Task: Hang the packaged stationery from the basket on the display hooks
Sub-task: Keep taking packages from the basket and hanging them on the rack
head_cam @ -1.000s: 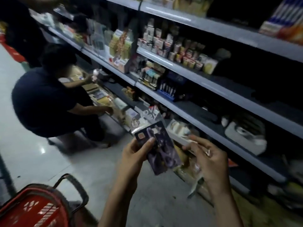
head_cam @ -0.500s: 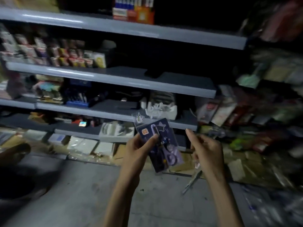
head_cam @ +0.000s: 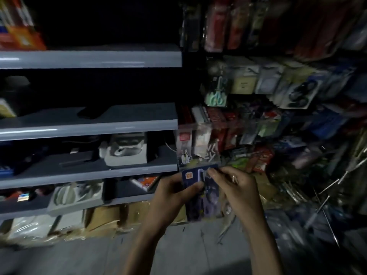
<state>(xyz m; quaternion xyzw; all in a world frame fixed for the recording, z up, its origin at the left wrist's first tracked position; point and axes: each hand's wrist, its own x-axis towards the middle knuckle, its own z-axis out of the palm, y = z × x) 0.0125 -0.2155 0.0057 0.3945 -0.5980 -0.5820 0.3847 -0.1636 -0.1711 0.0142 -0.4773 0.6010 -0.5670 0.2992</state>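
I hold a dark blue carded pack of scissors (head_cam: 200,197) upright in front of me, its clear printed top flap (head_cam: 195,157) sticking up. My left hand (head_cam: 172,195) grips the pack's left edge, thumb across the front. My right hand (head_cam: 236,187) pinches the pack near its top right. To the right, a wall of display hooks (head_cam: 278,120) carries several hanging packs, among them a green scissors pack (head_cam: 216,94). Bare metal hooks (head_cam: 329,185) jut out low on the right. The basket is out of view.
Grey shelves (head_cam: 89,124) with boxed goods fill the left half. Cardboard and wrapped packs (head_cam: 103,219) lie on the floor under the lowest shelf. Grey floor (head_cam: 99,255) runs along the bottom. The scene is dim and blurred at the right.
My view has swung right, from the shelves and the crouching person to the hook display. My right hand has closed onto the pack, which now sits more upright.
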